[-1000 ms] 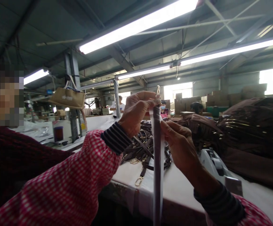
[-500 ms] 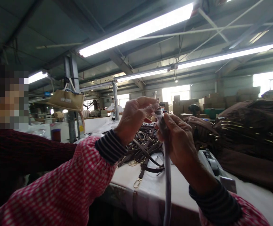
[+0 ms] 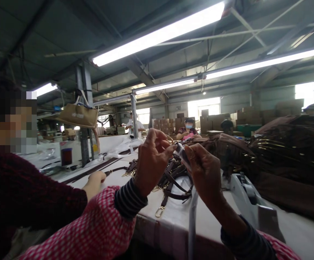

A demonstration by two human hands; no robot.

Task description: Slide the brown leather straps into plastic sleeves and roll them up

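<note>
Both my hands are raised over the table, close together at the centre. My left hand (image 3: 153, 159) is closed, with thumb and fingers pinched at the top end of a strap. My right hand (image 3: 204, 169) pinches the same strap in its clear plastic sleeve (image 3: 192, 216) just below that end. The sleeve hangs down past the table edge. Behind and below my hands lies a pile of dark brown straps (image 3: 177, 195) with gold metal clasps. One gold clasp (image 3: 160, 211) lies near the table's front edge.
A person in a dark red sweater (image 3: 38, 184) sits at the left, one hand (image 3: 95, 180) on a strap. A white dispenser (image 3: 247, 195) stands right of my hands. Brown bags (image 3: 289, 155) are heaped at the right. A tan bag (image 3: 78, 115) hangs from a post.
Both my hands have come down and the strap end now tilts. The metal piece no longer sticks up above my left fingers. The neighbour's hand has come into view on the table.
</note>
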